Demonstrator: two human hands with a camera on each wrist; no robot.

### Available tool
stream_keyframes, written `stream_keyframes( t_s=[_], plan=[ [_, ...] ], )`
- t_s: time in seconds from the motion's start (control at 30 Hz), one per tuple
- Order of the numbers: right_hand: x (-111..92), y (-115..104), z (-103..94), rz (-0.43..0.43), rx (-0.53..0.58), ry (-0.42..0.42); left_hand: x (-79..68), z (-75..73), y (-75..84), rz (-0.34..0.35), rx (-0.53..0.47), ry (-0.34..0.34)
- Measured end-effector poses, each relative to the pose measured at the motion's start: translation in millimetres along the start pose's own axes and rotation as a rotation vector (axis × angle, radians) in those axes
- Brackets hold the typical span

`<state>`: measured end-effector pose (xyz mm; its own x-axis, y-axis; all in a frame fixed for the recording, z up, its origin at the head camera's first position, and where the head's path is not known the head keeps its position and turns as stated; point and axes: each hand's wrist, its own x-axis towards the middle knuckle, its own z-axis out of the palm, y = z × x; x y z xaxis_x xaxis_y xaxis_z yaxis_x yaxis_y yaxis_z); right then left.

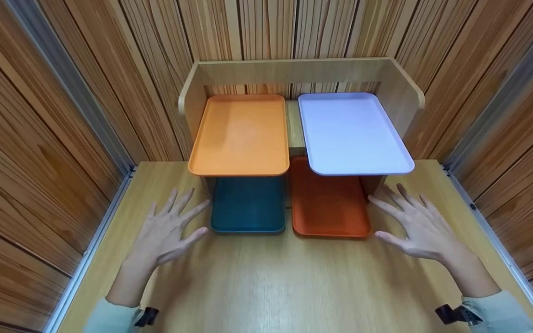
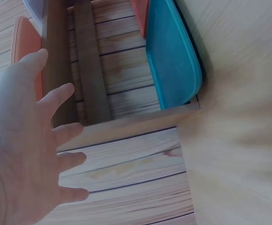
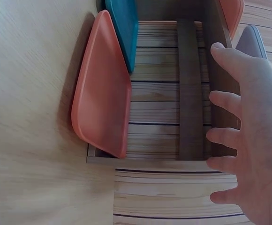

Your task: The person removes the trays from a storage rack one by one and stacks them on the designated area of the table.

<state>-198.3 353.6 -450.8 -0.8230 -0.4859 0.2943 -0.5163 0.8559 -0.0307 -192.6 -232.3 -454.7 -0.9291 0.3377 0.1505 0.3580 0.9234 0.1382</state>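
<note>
Hovering empty-handed before the wooden shelf (image 1: 294, 73)

Spreading the left hand (image 1: 167, 231) near the teal tray (image 1: 248, 206) and the right hand (image 1: 419, 229) near the red tray (image 1: 330, 208), gripping nothing with either. Seeing those two on the lower level, below the orange tray (image 1: 241, 136) and the lavender tray (image 1: 354, 134). Probably only at the ready stage; for lifting, would need curling round a rim.

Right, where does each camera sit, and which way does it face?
Head: on the person's head, facing forward and down at the shelf; the left hand, right hand and sleeves show.
Left wrist: worn there, facing the shelf's lower level; left hand shows.
Right wrist: worn there, facing the same level; right hand shows.
Shared by both wrist views: teal tray, red tray.
</note>
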Motion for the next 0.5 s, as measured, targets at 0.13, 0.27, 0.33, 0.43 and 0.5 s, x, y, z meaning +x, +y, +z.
stream_keyframes(
  t_s=[0.13,0.27,0.33,0.43,0.5],
  plan=[
    [-1,5,-6.3,0.027,0.008,-0.010,1.1,-9.2,-9.5,-0.021,-0.017,-0.008],
    [-2,11,-14.2,0.056,0.028,-0.024,2.6,-19.7,-18.0,-0.040,-0.030,-0.030],
    [-1,14,-18.6,0.067,0.034,-0.033,4.4,-25.0,-21.2,-0.046,-0.039,-0.041],
    [1,19,-25.5,0.080,0.026,-0.035,7.7,-32.0,-26.0,-0.057,-0.042,-0.039],
    [2,23,-29.8,0.094,0.027,-0.036,9.8,-34.5,-29.3,-0.069,-0.036,-0.028]
  ],
)
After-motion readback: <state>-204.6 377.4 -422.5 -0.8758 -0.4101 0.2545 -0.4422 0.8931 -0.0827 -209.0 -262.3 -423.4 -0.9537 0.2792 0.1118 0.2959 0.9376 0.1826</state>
